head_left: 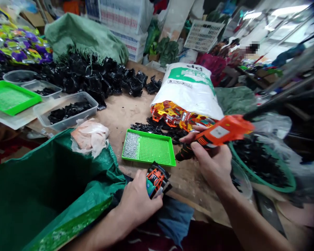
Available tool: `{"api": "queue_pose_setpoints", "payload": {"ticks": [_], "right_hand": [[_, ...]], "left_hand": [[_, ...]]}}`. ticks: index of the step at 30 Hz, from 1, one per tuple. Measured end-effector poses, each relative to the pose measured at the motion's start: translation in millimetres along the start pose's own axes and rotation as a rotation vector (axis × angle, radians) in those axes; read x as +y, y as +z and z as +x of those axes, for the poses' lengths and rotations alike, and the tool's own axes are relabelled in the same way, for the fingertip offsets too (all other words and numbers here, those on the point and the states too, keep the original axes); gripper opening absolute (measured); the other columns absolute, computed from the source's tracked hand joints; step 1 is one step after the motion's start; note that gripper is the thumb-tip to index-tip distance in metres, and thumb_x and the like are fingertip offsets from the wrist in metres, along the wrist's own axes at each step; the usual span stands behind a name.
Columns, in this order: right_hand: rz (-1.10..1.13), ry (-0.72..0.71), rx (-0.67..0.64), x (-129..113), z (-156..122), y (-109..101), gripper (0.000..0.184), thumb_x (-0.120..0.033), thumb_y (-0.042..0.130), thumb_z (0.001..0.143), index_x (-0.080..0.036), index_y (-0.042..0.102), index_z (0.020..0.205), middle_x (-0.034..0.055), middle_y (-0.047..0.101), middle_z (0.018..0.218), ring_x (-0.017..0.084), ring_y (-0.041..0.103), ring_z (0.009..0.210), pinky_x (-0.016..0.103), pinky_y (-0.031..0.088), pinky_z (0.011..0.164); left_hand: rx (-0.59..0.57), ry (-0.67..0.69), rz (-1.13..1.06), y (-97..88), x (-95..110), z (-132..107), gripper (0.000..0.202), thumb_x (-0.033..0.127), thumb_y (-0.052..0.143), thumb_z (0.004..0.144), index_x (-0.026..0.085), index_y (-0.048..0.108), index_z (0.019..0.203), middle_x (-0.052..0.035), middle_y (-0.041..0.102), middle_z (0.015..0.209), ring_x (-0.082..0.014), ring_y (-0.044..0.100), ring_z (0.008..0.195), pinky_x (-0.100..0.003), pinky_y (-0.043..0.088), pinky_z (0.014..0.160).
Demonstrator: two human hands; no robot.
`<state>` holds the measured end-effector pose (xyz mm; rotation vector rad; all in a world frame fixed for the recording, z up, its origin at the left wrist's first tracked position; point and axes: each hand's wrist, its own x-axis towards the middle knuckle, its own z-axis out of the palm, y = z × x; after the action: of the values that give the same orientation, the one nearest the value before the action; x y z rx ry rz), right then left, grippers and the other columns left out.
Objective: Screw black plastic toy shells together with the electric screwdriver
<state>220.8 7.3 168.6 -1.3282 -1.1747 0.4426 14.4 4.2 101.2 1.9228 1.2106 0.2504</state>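
My left hand (137,195) is closed around a toy car body (157,179) in orange, black and teal, just in front of the green tray. In my right hand (216,164) is an orange power screwdriver (219,130), its dark nose pointing down and left beside the tray's right edge. The bright green perforated tray (157,150) lies on the wooden table, with small silvery screws (131,144) heaped at its left end. Behind the tray lie loose black plastic parts (149,127). Orange and yellow toy shells (172,113) spill from a white sack (188,83).
A dark green bag (94,181) gapes open at the left, a crumpled pale plastic bag (90,136) on its rim. Clear tubs (91,109) hold black parts. Black shells (107,78) pile up behind. A green basket (290,183) of black parts stands at right. Other people sit far back.
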Motion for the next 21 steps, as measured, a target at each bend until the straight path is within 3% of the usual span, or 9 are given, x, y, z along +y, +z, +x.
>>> {"api": "queue_pose_setpoints", "payload": {"ticks": [3, 6, 9, 11, 13, 17, 21], "right_hand": [[-0.165, -0.03, 0.017, 10, -2, -12, 0.048, -0.025, 0.072, 0.08, -0.025, 0.055, 0.125, 0.0071, 0.066, 0.112, 0.024, 0.065, 0.101, 0.048, 0.051, 0.097], [-0.305, -0.048, 0.031, 16, -17, -20, 0.067, -0.019, 0.07, 0.079, -0.025, 0.043, 0.14, 0.0122, 0.055, 0.134, 0.027, 0.058, 0.116, 0.053, 0.047, 0.103], [-0.285, 0.005, -0.226, 11, -39, -23, 0.066, -0.012, 0.062, 0.082, -0.028, 0.041, 0.143, 0.0114, 0.048, 0.144, 0.027, 0.05, 0.128, 0.05, 0.047, 0.105], [-0.178, 0.079, -0.483, 4, -52, -23, 0.069, -0.008, 0.06, 0.081, -0.029, 0.041, 0.144, 0.0097, 0.05, 0.143, 0.025, 0.051, 0.128, 0.044, 0.051, 0.102], [-0.096, 0.133, -0.636, 0, -60, -22, 0.067, -0.008, 0.061, 0.081, -0.029, 0.044, 0.142, 0.0084, 0.056, 0.137, 0.023, 0.057, 0.122, 0.04, 0.053, 0.098], [-0.048, 0.207, -0.567, 8, -65, -24, 0.046, -0.015, 0.066, 0.08, -0.026, 0.062, 0.125, 0.0064, 0.067, 0.121, 0.021, 0.065, 0.106, 0.036, 0.057, 0.09], [-0.143, 0.227, -0.532, 13, -66, -32, 0.048, -0.011, 0.069, 0.075, -0.022, 0.066, 0.122, 0.0067, 0.07, 0.115, 0.02, 0.067, 0.1, 0.03, 0.056, 0.086]], "left_hand": [[-0.072, 0.038, -0.322, -7.5, 3, -2, 0.045, 0.03, 0.065, 0.074, 0.02, 0.054, 0.116, -0.0041, 0.064, 0.105, -0.0176, 0.063, 0.092, -0.029, 0.049, 0.085], [-0.236, 0.025, -0.624, -7.5, 1, -2, 0.05, 0.036, 0.064, 0.077, 0.016, 0.053, 0.122, -0.0045, 0.067, 0.1, -0.0156, 0.062, 0.084, -0.028, 0.05, 0.079], [-0.438, 0.003, -0.902, 0.6, -4, 0, 0.068, 0.056, 0.066, 0.076, 0.011, 0.05, 0.125, -0.0087, 0.069, 0.093, -0.0172, 0.064, 0.075, -0.028, 0.05, 0.067], [-0.577, -0.033, -1.033, 7.5, -5, 1, 0.079, 0.065, 0.064, 0.073, 0.01, 0.048, 0.126, -0.011, 0.07, 0.085, -0.019, 0.065, 0.07, -0.029, 0.05, 0.062], [-0.689, -0.062, -1.075, 13.0, -4, 2, 0.079, 0.07, 0.061, 0.073, 0.009, 0.05, 0.122, -0.0128, 0.071, 0.079, -0.0201, 0.067, 0.063, -0.028, 0.049, 0.058], [-0.849, -0.086, -1.121, 17.0, 0, 3, 0.07, 0.073, 0.05, 0.077, 0.009, 0.059, 0.105, -0.0196, 0.073, 0.086, -0.0232, 0.07, 0.065, -0.031, 0.052, 0.061], [-0.96, -0.244, -1.242, 21.0, -1, 7, 0.06, 0.062, 0.056, 0.081, 0.007, 0.064, 0.105, -0.0213, 0.073, 0.094, -0.0277, 0.071, 0.079, -0.037, 0.055, 0.074]]}}
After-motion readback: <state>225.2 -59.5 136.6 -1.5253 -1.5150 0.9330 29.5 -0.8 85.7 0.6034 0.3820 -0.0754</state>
